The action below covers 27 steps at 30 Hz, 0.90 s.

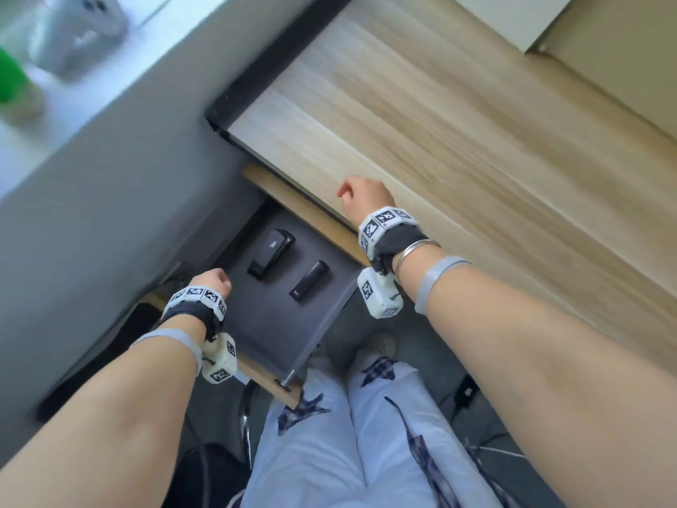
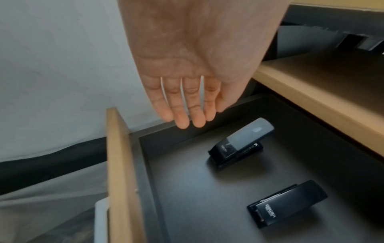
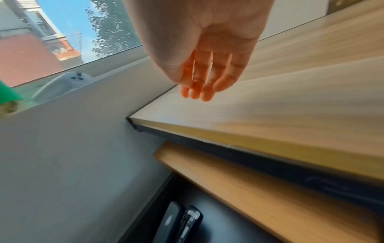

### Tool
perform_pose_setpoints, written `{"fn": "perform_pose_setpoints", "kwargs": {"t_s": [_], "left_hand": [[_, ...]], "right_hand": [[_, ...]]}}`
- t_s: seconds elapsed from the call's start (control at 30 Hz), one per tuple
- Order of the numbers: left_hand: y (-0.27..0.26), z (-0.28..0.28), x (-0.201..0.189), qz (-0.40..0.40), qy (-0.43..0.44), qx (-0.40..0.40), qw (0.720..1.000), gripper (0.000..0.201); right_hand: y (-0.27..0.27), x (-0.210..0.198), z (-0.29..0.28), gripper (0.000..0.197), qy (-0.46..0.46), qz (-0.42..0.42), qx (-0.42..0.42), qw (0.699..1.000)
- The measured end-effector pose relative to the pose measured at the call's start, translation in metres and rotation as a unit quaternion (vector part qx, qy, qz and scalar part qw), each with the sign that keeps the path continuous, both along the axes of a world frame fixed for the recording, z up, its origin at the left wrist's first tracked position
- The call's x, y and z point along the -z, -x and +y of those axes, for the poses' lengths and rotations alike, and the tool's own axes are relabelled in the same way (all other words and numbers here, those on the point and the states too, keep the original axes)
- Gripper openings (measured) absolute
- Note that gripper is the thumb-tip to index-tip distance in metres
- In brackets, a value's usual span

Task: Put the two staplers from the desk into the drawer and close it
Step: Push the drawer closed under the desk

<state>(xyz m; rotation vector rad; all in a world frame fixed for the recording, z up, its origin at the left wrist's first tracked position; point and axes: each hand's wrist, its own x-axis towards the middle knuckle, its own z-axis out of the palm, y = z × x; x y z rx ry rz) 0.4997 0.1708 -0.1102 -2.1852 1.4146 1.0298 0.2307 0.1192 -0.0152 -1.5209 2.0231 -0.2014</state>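
Note:
The drawer [image 1: 278, 324] under the wooden desk top [image 1: 439, 141] stands pulled out, its dark floor [image 2: 187, 189] bare but for two black staplers. The wider stapler [image 1: 271, 253] [image 2: 241, 144] lies nearer the back; the slimmer stapler [image 1: 308, 280] [image 2: 286, 207] lies to its right, apart from it. My left hand [image 1: 210, 284] [image 2: 187, 102] hovers over the drawer's left side with straight fingers, holding nothing. My right hand [image 1: 362, 196] [image 3: 199, 78] hangs relaxed and empty above the desk's front edge. In the right wrist view one stapler [image 3: 176, 225] shows below.
The drawer's wooden front [image 1: 263, 375] [image 2: 120, 180] faces my legs [image 1: 348, 434]. A grey wall [image 1: 91, 214] stands left of the desk. On the window sill sit a green thing [image 1: 9, 75] and a pale object [image 1: 80, 27]. A beige box [image 1: 622, 49] stands at the desk's far right.

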Motion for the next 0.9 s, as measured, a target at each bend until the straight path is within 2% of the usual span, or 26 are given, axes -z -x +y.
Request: {"fn": "perform_pose_setpoints", "kwargs": {"t_s": [0.17,0.33,0.4,0.53,0.67,0.77,0.8,0.9], "left_hand": [[-0.020,0.033,0.011,-0.039,-0.054,-0.025,0.997,0.032],[-0.035,0.061,0.024,-0.091,-0.143,-0.053,0.984,0.044],[-0.038,0.072,0.029,-0.101,-0.177,-0.040,0.978,0.038],[-0.033,0.077,0.026,-0.117,-0.243,0.024,0.963,0.060],[-0.025,0.073,0.033,-0.097,-0.271,0.023,0.957,0.027],[-0.020,0.074,0.033,-0.100,-0.242,0.016,0.965,0.034],[-0.016,0.073,0.030,-0.096,-0.235,-0.011,0.967,0.032],[-0.004,0.065,0.024,-0.086,-0.195,-0.049,0.976,0.007]], "right_hand": [[0.040,0.018,-0.002,0.030,0.020,0.092,0.057,0.994],[0.062,0.048,0.013,0.048,0.044,0.152,0.089,0.983],[0.064,0.059,0.019,0.054,0.051,0.170,0.091,0.980],[0.058,0.074,0.023,0.058,0.055,0.198,0.095,0.974],[0.053,0.082,0.023,0.058,0.089,0.216,0.105,0.967],[0.051,0.084,0.024,0.058,0.100,0.217,0.106,0.965],[0.051,0.084,0.024,0.058,0.097,0.218,0.104,0.966],[0.052,0.083,0.024,0.059,0.079,0.221,0.093,0.968]]}}
